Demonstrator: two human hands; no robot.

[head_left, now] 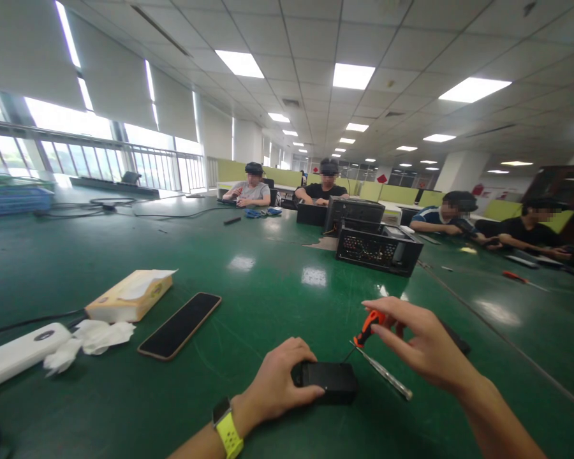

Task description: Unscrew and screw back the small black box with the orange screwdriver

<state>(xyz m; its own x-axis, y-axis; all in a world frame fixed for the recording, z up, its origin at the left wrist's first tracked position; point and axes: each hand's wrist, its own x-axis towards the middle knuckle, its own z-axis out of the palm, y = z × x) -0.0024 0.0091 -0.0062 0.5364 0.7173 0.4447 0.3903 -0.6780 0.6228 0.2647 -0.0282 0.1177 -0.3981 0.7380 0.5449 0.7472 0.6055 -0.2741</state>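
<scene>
My left hand (287, 376) is closed around the left end of a small black box (332, 381) that rests on the green table. In my right hand (414, 338) is an orange and black screwdriver (367, 330), its handle pinched between thumb and fingers. The screwdriver's shaft slants down to the left, and its tip is at the far edge of the box; I cannot tell whether it sits in a screw. Just right of the box lies a slim silver metal tool (387, 371), beneath the right hand. A dark flat object (452, 336) is partly hidden behind the right wrist.
A phone (180, 325), a tissue pack (131, 294), crumpled tissues (103, 335) and a white device (22, 354) lie to the left. Open black computer cases (377, 248) stand ahead. Another orange screwdriver (515, 277) lies far right. Several people sit around the table (268, 280).
</scene>
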